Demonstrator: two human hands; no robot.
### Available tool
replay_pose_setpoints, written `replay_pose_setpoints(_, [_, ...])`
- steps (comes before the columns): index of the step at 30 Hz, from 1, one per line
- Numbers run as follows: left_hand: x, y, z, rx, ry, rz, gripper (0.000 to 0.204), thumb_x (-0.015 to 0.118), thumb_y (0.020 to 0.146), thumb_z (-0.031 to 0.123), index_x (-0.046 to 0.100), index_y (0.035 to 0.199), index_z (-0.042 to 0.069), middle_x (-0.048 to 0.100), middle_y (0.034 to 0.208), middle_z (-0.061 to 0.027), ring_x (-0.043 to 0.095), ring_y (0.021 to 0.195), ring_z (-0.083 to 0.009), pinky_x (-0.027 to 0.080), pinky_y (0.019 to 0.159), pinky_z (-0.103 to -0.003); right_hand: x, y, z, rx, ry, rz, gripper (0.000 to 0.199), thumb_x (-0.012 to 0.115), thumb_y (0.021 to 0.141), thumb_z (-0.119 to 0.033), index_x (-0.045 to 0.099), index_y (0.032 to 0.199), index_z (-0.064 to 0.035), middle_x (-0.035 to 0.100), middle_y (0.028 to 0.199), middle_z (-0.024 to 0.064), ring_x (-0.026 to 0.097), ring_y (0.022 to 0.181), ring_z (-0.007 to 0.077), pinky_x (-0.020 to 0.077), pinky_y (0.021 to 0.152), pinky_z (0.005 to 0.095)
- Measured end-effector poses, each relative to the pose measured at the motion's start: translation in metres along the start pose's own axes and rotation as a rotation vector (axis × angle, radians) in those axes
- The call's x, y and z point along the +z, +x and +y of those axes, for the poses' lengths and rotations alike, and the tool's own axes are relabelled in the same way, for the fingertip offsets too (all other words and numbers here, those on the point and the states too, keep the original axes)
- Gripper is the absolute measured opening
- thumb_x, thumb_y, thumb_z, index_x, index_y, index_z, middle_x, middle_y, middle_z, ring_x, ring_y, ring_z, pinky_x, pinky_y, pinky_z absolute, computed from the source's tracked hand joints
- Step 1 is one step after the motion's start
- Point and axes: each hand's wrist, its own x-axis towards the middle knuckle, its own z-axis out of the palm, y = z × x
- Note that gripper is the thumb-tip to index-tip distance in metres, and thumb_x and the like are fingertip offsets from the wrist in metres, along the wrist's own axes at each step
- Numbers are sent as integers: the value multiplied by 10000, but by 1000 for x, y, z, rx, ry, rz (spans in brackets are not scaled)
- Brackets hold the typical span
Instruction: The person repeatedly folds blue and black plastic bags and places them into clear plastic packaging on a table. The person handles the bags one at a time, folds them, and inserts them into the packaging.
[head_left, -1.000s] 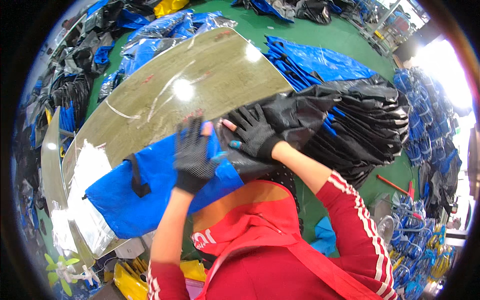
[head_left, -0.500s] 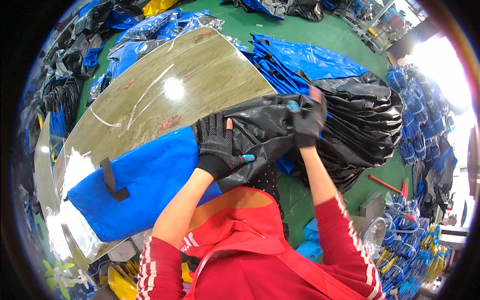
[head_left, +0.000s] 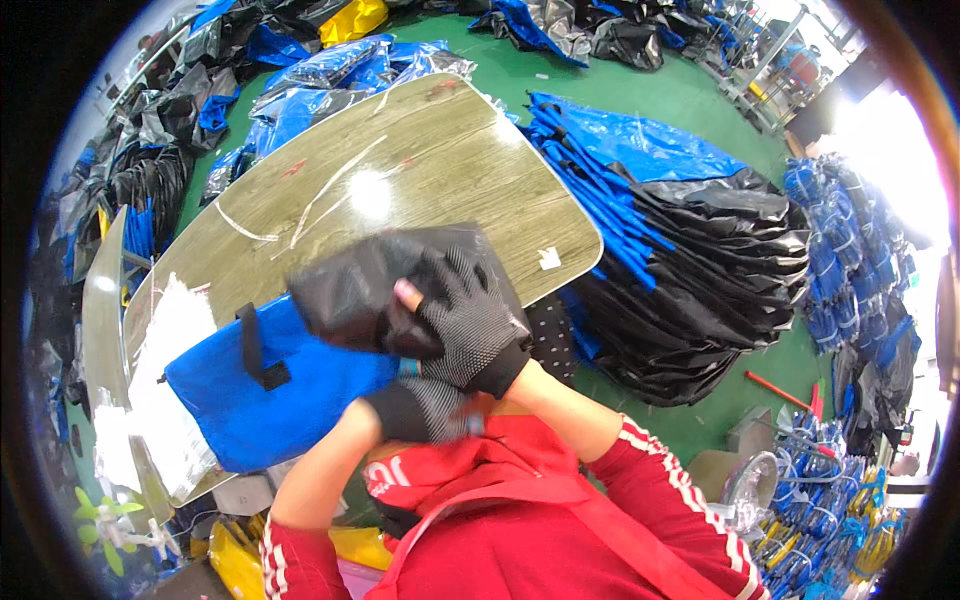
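Note:
A blue-and-black bag (head_left: 270, 385) of coated fabric lies across the near side of the wood-patterned table (head_left: 440, 130). Its blue end, with a short black strap (head_left: 257, 345), lies flat to the left. The black part (head_left: 350, 285) is doubled over onto the blue, and blurred. My right hand (head_left: 470, 320), in a black dotted glove, grips this fold between thumb and forefinger, its other fingers spread on top. Just below, my left hand (head_left: 425, 405) is at the bag's near edge, partly under my right wrist. Motion blur hides what its fingers do.
A tall pile of similar blue-and-black pieces (head_left: 690, 270) stands right of the table. Bundled blue goods (head_left: 820, 240) hang or stack farther right. Wrapped blue packs (head_left: 320, 80) lie beyond the table on the green floor (head_left: 500, 60). White scraps (head_left: 549, 259) lie on the tabletop.
My right hand has brought the bag's black end leftward over the rest. My left hand has slid down to the near edge. The view has shifted slightly.

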Motion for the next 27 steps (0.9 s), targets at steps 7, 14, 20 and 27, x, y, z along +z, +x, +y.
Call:
replay_pose_setpoints(7, [30,-61,-92,-600,372,516,659,505,901,407,383,1468,95,355,1526,-170,238,1440,-413,40,1174,-591,37,-9,-23,85,-147,-138,1025,678,685,-636,359,1452,-35,409,1433,246,308,1387,435,148,1088,698])
replay_pose_setpoints(14, [36,-104,-118,-629,462,424,667,538,867,479,436,1438,149,356,1525,-170,245,1436,-407,94,1157,-609,66,32,-19,-123,-11,-241,736,644,810,-392,418,1402,-16,492,1323,220,441,1273,381,298,1090,513])
replay_pose_setpoints(20, [52,-260,-156,-1015,648,467,682,606,867,408,421,1419,54,414,1487,-143,300,1428,-334,119,1162,-601,85,49,-39,71,-342,-274,928,639,776,-582,393,1409,51,451,1389,267,381,1303,488,216,1104,620])
replay_pose_setpoints(27, [141,-332,-143,-1448,492,693,709,628,902,434,391,1425,18,455,1387,-278,482,1273,-360,411,1037,-475,163,71,-74,42,-262,-324,679,510,885,-583,448,1448,-209,398,1494,181,275,1408,440,-5,1071,762])
